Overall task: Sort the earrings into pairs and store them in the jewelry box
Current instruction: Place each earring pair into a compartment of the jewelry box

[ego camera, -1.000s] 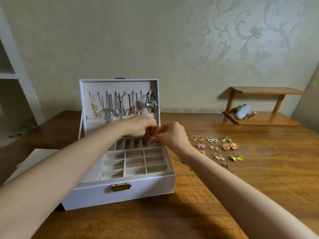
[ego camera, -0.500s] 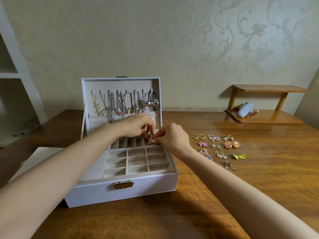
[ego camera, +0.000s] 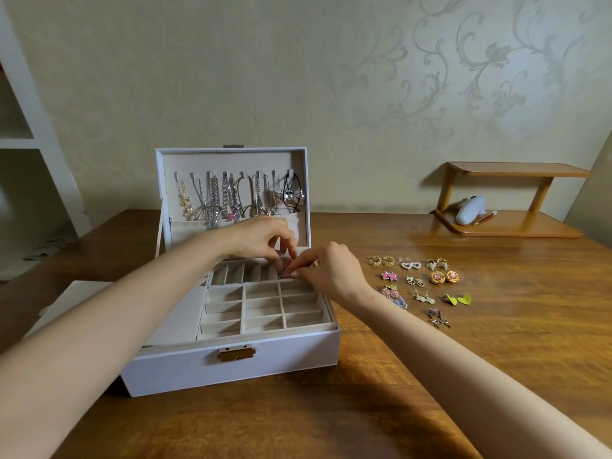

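Observation:
A white jewelry box (ego camera: 231,362) stands open on the wooden table, with necklaces (ego camera: 231,200) hanging inside its lid. Over the slotted row at the back right of the tray, my left hand (ego camera: 261,238) and my right hand (ego camera: 331,271) meet fingertip to fingertip. Both pinch a small pink earring (ego camera: 285,271) between them. Right of the box lie several earrings in pairs: gold rings (ego camera: 381,260), pearl hearts (ego camera: 410,265), pink stars (ego camera: 388,276), round gold and pink studs (ego camera: 443,277), green hearts (ego camera: 458,299).
A small wooden shelf (ego camera: 510,223) with a white object stands at the back right against the wall. A white sheet (ego camera: 66,303) lies left of the box. White shelving (ego camera: 29,137) rises at the far left.
The view has shifted slightly, so the box sits a little lower and to the right. Both hands have stayed at the back right slots, fingers working on the pink earring.

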{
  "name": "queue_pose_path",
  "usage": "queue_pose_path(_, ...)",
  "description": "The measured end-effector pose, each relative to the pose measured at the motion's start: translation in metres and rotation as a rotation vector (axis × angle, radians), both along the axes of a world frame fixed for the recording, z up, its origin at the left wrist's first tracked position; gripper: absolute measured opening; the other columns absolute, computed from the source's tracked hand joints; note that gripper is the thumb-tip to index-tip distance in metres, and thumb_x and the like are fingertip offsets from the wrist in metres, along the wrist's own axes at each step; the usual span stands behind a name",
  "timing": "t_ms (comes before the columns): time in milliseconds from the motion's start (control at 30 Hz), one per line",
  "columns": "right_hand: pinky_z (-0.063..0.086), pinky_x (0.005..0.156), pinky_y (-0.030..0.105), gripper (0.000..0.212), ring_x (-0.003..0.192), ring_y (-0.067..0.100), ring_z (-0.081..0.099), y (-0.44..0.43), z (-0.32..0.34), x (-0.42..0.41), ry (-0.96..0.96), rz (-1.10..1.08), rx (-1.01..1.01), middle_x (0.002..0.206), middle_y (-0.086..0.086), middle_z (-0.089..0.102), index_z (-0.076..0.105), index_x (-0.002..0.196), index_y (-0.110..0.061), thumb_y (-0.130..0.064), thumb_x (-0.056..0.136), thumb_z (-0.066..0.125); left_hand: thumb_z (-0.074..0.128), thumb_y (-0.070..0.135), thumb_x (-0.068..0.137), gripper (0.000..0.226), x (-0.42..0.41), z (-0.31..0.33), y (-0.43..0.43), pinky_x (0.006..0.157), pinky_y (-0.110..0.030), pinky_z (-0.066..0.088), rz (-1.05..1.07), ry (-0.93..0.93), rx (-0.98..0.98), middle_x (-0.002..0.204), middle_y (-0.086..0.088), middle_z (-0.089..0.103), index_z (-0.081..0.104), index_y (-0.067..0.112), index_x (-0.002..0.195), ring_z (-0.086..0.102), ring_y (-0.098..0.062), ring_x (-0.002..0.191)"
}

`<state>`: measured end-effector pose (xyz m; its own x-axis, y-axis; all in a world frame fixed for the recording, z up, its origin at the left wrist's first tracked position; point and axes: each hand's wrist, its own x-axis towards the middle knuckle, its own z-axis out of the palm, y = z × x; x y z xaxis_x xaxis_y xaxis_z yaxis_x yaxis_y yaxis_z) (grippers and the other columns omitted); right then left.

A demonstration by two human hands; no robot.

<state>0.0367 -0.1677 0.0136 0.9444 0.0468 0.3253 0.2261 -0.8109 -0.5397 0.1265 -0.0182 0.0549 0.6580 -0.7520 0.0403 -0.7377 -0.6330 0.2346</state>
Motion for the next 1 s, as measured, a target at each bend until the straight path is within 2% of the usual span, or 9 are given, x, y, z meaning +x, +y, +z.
queue_pose_path(100, 0.041, 0.065, 0.025, 0.022, 0.081, 0.018, 0.059, -0.003, -0.001, -0.002, -0.02, -0.004, 0.007, 0.092, -0.002, 0.074, 0.076, 0.089, -0.033, -0.018, 0.081, 0.062, 0.082, 0.02, 0.066, 0.035, -0.002, 0.0, 0.0, 0.065, -0.016, 0.033, 0.01, -0.025, 0.029, 0.085, 0.016, 0.046, 0.067, 0.023, 0.097, 0.042, 0.002, 0.074)
queue_pose_path(267, 0.042, 0.072, 0.025, 0.022, 0.095, 0.016, 0.056, -0.007, -0.005, -0.006, -0.083, -0.036, -0.003, 0.1, -0.01, 0.071, 0.076, 0.088, -0.031, -0.018, 0.079, 0.061, 0.081, 0.023, 0.067, 0.03, -0.004, -0.006, -0.004, 0.067, -0.022, 0.035, 0.016, -0.113, 0.029, 0.088, 0.01, 0.053, 0.064, 0.026, 0.092, 0.043, -0.004, 0.076)
queue_pose_path(333, 0.04, 0.073, 0.025, 0.021, 0.089, 0.013, 0.051, -0.009, -0.006, -0.006, -0.081, -0.011, -0.01, 0.099, -0.011, 0.071, 0.077, 0.088, -0.029, -0.017, 0.079, 0.062, 0.077, 0.017, 0.071, 0.027, -0.006, -0.007, -0.005, 0.063, -0.017, 0.034, 0.036, -0.117, 0.024, 0.09, 0.008, 0.056, 0.064, 0.025, 0.092, 0.043, 0.0, 0.073)
queue_pose_path(433, 0.043, 0.08, 0.027, 0.022, 0.082, 0.007, 0.043, -0.011, -0.007, -0.006, -0.083, 0.021, -0.011, 0.1, -0.011, 0.071, 0.077, 0.088, -0.027, -0.015, 0.08, 0.061, 0.075, 0.013, 0.073, 0.026, -0.009, -0.005, -0.006, 0.057, -0.012, 0.031, 0.052, -0.095, 0.028, 0.081, 0.011, 0.057, 0.065, 0.024, 0.095, 0.043, 0.006, 0.065)
queue_pose_path(567, 0.039, 0.071, 0.025, 0.024, 0.082, 0.01, 0.045, -0.011, -0.006, -0.006, -0.104, 0.029, -0.009, 0.098, -0.01, 0.072, 0.076, 0.088, -0.033, -0.017, 0.08, 0.06, 0.074, 0.011, 0.075, 0.025, -0.011, -0.001, -0.004, 0.055, -0.004, 0.033, 0.059, -0.036, 0.022, 0.079, 0.011, 0.06, 0.066, 0.024, 0.095, 0.049, 0.012, 0.06)
queue_pose_path(600, 0.041, 0.072, 0.026, 0.027, 0.082, 0.011, 0.045, -0.011, -0.007, -0.005, -0.1, 0.037, -0.013, 0.097, -0.009, 0.072, 0.076, 0.088, -0.035, -0.016, 0.08, 0.058, 0.073, 0.012, 0.077, 0.025, -0.012, -0.001, -0.004, 0.058, -0.004, 0.033, 0.051, -0.048, 0.035, 0.079, 0.012, 0.061, 0.066, 0.025, 0.096, 0.051, 0.01, 0.064)
queue_pose_path(700, 0.048, 0.082, 0.032, 0.031, 0.091, 0.017, 0.054, -0.011, -0.011, -0.002, -0.085, 0.046, -0.04, 0.099, -0.006, 0.071, 0.074, 0.091, -0.042, -0.018, 0.081, 0.056, 0.067, 0.019, 0.083, 0.022, -0.013, -0.005, -0.005, 0.074, -0.024, 0.04, 0.05, -0.177, 0.14, 0.086, 0.011, 0.057, 0.063, 0.03, 0.101, 0.052, -0.007, 0.082)
queue_pose_path(800, 0.047, 0.08, 0.031, 0.03, 0.093, 0.017, 0.055, -0.011, -0.012, -0.002, -0.082, 0.057, -0.044, 0.1, -0.006, 0.072, 0.074, 0.094, -0.04, -0.018, 0.082, 0.057, 0.067, 0.021, 0.083, 0.018, -0.011, -0.007, -0.007, 0.091, -0.032, 0.041, 0.036, -0.281, 0.148, 0.098, 0.01, 0.062, 0.064, 0.032, 0.097, 0.053, -0.011, 0.096)
queue_pose_path(1000, 0.041, 0.074, 0.025, 0.027, 0.09, 0.016, 0.057, -0.018, -0.009, -0.008, -0.123, 0.059, -0.016, 0.105, -0.01, 0.071, 0.073, 0.099, -0.035, -0.018, 0.083, 0.058, 0.067, 0.013, 0.081, 0.025, -0.014, 0.001, -0.008, 0.088, -0.029, 0.04, 0.032, -0.234, 0.134, 0.085, 0.018, 0.058, 0.064, 0.031, 0.097, 0.052, -0.005, 0.088)
